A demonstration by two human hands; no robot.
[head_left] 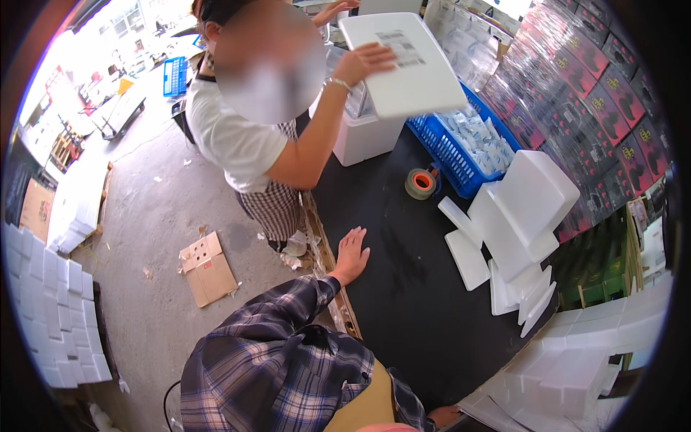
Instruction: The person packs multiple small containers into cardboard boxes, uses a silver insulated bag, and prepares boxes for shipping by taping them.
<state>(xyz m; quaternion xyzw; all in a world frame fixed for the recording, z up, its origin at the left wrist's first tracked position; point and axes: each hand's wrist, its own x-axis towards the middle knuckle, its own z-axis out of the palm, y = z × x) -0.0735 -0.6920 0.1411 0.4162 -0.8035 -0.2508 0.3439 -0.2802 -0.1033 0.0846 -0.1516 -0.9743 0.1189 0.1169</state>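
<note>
My left hand (350, 255) lies flat on the black tabletop (392, 295) near its left edge, fingers stretched out and holding nothing. At the lower edge only a small part of my right hand (444, 415) shows, close to the table's near side; its fingers are too hidden to read. Across the table a person in a white shirt (241, 147) has one hand on a white foam lid (417, 72) with a printed label. This lid is tilted above a white foam box (368, 137). A tape roll (420, 184) sits between that box and loose foam pieces.
A blue basket (468, 187) filled with small white packs stands at the table's far right. Several white foam boxes and lids (504, 230) lean in a pile beside it. Wrapped cartons (583, 101) rise behind. Flattened cardboard (209, 270) lies on the floor to the left.
</note>
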